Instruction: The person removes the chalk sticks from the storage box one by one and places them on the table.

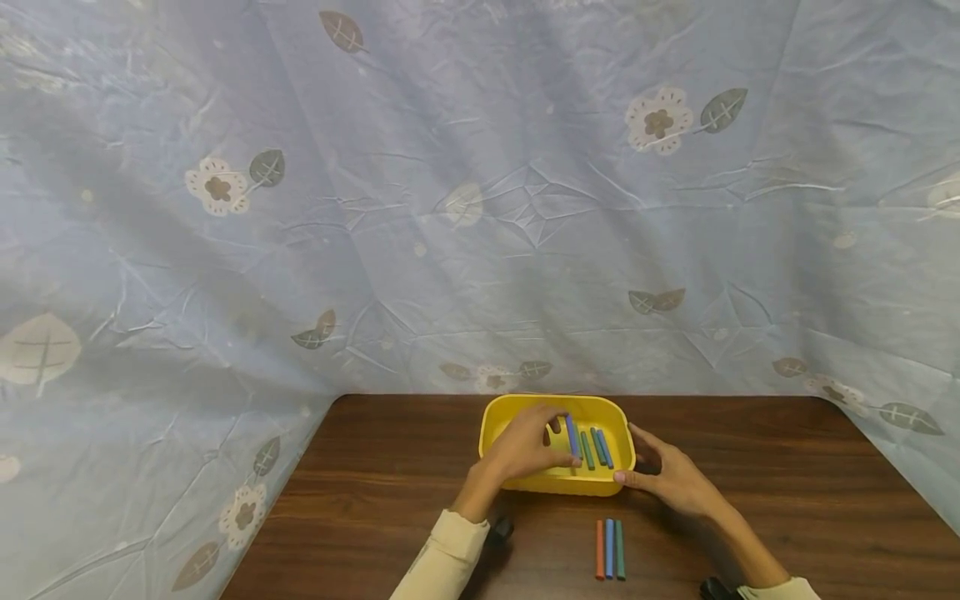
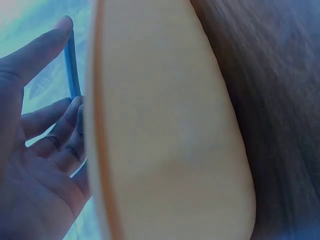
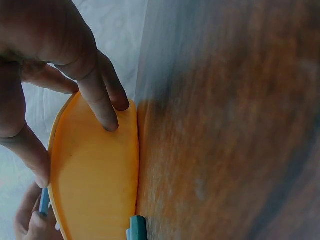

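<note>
A yellow plastic tub stands near the back of the table. My left hand reaches over its left side and pinches a slim blue stick between thumb and fingers; the left wrist view shows that blue stick spanning thumb to fingertips. Beside it in the tub lie several green and blue sticks. My right hand holds the tub's right end, its thumb at the rim and its fingers against the outer wall. In front of the tub, red, blue and green sticks lie side by side.
The dark wood table meets a pale blue curtain with leaf and flower prints at the back and sides. A black wrist strap shows by the left sleeve.
</note>
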Available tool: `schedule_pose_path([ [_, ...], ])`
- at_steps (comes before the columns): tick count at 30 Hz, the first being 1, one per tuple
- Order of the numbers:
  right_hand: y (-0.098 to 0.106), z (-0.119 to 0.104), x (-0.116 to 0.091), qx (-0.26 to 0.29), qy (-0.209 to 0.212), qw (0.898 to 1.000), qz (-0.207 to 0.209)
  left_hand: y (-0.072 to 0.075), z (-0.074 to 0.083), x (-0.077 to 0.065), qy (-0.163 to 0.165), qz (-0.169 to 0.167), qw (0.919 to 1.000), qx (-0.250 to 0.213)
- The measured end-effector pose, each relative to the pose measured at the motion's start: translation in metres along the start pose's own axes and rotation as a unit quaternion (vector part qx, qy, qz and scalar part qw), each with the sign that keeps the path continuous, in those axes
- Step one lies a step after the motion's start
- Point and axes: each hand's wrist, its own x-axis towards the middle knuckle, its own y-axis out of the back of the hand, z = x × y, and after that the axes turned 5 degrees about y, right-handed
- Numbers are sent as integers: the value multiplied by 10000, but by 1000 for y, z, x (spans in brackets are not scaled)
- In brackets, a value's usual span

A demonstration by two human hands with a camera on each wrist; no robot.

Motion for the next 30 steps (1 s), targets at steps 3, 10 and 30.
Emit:
schedule_pose_path([
  [3,0,1,0,0,12,10000,15,2,6,-8,-18,35,10000,-13],
  [10,-1,0,-1,38,52,10000,-11,2,17,-24,-51,95,9999,13],
  [30,0,2,0,-62,-25,10000,-33,-5,28,-53,-479,14,9983,318],
])
